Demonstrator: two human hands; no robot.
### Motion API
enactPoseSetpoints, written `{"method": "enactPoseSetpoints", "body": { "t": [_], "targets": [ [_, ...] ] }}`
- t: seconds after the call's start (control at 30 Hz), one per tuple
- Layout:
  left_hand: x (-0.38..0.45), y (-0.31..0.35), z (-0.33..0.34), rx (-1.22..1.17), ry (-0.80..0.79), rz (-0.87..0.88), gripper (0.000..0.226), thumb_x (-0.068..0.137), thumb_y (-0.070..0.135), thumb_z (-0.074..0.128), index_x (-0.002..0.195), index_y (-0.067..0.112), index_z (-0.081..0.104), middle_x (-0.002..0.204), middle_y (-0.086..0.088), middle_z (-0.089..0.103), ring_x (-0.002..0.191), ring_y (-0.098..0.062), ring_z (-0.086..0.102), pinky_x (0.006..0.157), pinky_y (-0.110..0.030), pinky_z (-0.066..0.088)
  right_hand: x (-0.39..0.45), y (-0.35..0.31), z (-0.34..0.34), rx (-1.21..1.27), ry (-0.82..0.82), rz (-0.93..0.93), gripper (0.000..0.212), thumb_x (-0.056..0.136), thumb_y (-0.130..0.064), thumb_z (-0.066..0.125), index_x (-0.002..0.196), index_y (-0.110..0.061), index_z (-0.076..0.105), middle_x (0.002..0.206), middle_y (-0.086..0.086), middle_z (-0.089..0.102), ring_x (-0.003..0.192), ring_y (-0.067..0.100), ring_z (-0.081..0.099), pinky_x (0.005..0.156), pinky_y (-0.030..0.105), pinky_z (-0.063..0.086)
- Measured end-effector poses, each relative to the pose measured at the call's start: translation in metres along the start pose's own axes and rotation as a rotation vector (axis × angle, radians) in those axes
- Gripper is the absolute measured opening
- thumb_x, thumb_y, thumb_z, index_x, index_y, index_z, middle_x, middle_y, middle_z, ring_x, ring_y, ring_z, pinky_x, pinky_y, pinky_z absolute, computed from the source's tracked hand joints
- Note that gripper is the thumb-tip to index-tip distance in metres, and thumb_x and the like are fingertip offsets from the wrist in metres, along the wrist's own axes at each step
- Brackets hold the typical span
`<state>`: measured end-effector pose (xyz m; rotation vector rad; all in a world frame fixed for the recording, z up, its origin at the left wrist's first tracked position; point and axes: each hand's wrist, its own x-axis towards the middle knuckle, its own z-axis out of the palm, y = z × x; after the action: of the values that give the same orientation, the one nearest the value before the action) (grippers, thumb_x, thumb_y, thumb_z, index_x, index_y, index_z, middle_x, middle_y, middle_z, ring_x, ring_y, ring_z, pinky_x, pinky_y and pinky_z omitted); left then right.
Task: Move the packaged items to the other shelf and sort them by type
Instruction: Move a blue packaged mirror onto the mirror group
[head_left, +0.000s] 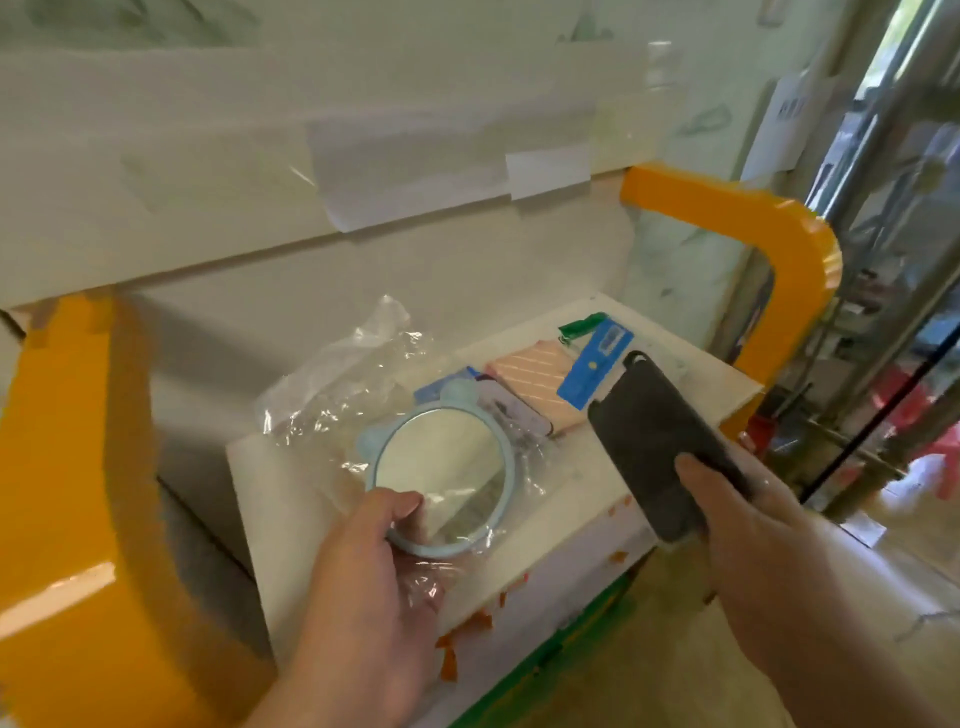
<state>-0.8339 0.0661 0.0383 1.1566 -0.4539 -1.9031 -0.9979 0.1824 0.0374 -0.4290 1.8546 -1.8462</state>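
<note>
L hand (358, 566) grips the near rim of a round blue mirror (439, 470) in clear plastic wrap (337, 379), thumb curled over the glass, fingers under. Mirror sits tilted just above the white shelf (550, 525), its bear-ear bumps at the far edge. R hand (748, 519) holds a dark phone case (660, 441) by its near end, thumb on top, case angled up and away over the shelf's right part. Behind both, lying on the shelf: a pink striped case (535, 384), a blue card pkg (597, 364) w/ something green (582, 325) beside it, prob. a clip, too blurred to tell. Orange frame (769, 223) curves round the shelf's far right corner.
</note>
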Motion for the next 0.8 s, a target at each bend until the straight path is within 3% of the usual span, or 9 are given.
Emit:
{"method": "enactPoseSetpoints", "body": {
  "t": [0.07, 0.13, 0.2, 0.3, 0.4, 0.5, 0.57, 0.7, 0.8],
  "targets": [
    [0.008, 0.0, 0.004, 0.024, 0.05, -0.024, 0.011, 0.088, 0.005, 0.055, 0.078, 0.009, 0.055, 0.069, -0.006, 0.052, 0.035, -0.014, 0.053, 0.05, -0.03, 0.049, 0.029, 0.004, 0.014, -0.273, -0.057, -0.119, 0.021, 0.101, -0.019, 0.049, 0.108, -0.029, 0.067, 0.085, -0.004, 0.068, 0.081, 0.008, 0.061, 0.069, 0.021, 0.051],
    [0.011, 0.002, 0.009, 0.045, 0.072, -0.077, 0.006, 0.089, 0.006, 0.053, 0.083, 0.006, 0.055, 0.07, -0.009, 0.048, 0.029, -0.019, 0.047, 0.03, -0.022, 0.041, 0.06, 0.013, 0.021, -0.605, -0.167, -0.383, 0.035, 0.101, -0.022, 0.048, 0.136, -0.024, 0.053, 0.121, -0.01, 0.06, 0.104, -0.005, 0.053, 0.084, 0.003, 0.043],
    [0.016, 0.004, 0.012, 0.035, 0.082, -0.088, 0.004, 0.089, 0.005, 0.052, 0.086, 0.005, 0.055, 0.07, -0.008, 0.046, 0.037, -0.023, 0.046, 0.024, -0.022, 0.036, 0.091, 0.021, 0.032, -0.977, -0.223, -0.634, 0.049, 0.098, -0.023, 0.052, 0.146, -0.021, 0.042, 0.141, -0.006, 0.047, 0.128, 0.005, 0.042, 0.104, 0.016, 0.035],
    [0.025, 0.006, 0.014, 0.01, 0.146, -0.053, 0.004, 0.089, 0.005, 0.053, 0.089, 0.008, 0.054, 0.069, -0.006, 0.048, 0.037, -0.022, 0.05, 0.026, -0.022, 0.038, 0.129, 0.028, 0.059, -1.305, -0.372, -0.805, 0.059, 0.086, -0.022, 0.067, 0.141, -0.016, 0.044, 0.14, 0.004, 0.051, 0.128, 0.024, 0.05, 0.104, 0.037, 0.042],
    [0.029, 0.008, 0.014, -0.044, 0.189, -0.02, 0.014, 0.088, 0.005, 0.053, 0.076, 0.011, 0.053, 0.063, -0.003, 0.052, 0.031, -0.016, 0.055, 0.031, -0.02, 0.041, 0.145, 0.042, 0.078, -1.445, -0.601, -0.875, 0.055, 0.091, -0.047, 0.05, 0.138, -0.02, 0.042, 0.139, 0.001, 0.046, 0.127, 0.023, 0.047, 0.107, 0.036, 0.038],
    [0.035, 0.01, 0.013, -0.059, 0.26, 0.011, 0.016, 0.085, 0.007, 0.058, 0.07, 0.012, 0.057, 0.057, -0.001, 0.057, 0.041, -0.015, 0.054, 0.039, -0.023, 0.046, 0.155, 0.059, 0.083, -1.436, -0.834, -0.887, 0.083, 0.088, -0.074, 0.025, 0.15, -0.019, 0.029, 0.153, -0.002, 0.03, 0.143, 0.019, 0.025, 0.118, 0.034, 0.013],
    [0.037, 0.014, 0.014, -0.029, 0.272, 0.048, 0.011, 0.085, 0.007, 0.06, 0.075, 0.012, 0.06, 0.057, 0.001, 0.059, 0.046, -0.013, 0.053, 0.048, -0.025, 0.045, 0.157, 0.064, 0.083, -1.423, -0.869, -0.922, 0.089, 0.087, -0.079, 0.023, 0.153, -0.02, 0.024, 0.158, -0.003, 0.025, 0.147, 0.017, 0.016, 0.116, 0.032, 0.0],
    [0.043, 0.018, 0.014, 0.019, 0.297, 0.123, 0.005, 0.089, 0.007, 0.057, 0.088, 0.01, 0.061, 0.066, 0.0, 0.057, 0.055, -0.011, 0.053, 0.043, -0.028, 0.048, 0.168, 0.069, 0.085, -1.388, -0.884, -0.923, 0.095, 0.085, -0.082, 0.024, 0.155, -0.019, 0.024, 0.161, -0.002, 0.023, 0.15, 0.017, 0.012, 0.116, 0.033, -0.001],
    [0.051, 0.016, 0.009, 0.077, 0.295, 0.127, 0.009, 0.092, 0.009, 0.057, 0.095, 0.007, 0.065, 0.075, -0.003, 0.059, 0.07, -0.017, 0.056, 0.066, -0.037, 0.05, 0.177, 0.071, 0.09, -1.328, -0.94, -0.93, 0.099, 0.082, -0.085, 0.024, 0.157, -0.02, 0.012, 0.165, -0.004, 0.009, 0.151, 0.015, 0.001, 0.116, 0.032, -0.003]
  ]
}}
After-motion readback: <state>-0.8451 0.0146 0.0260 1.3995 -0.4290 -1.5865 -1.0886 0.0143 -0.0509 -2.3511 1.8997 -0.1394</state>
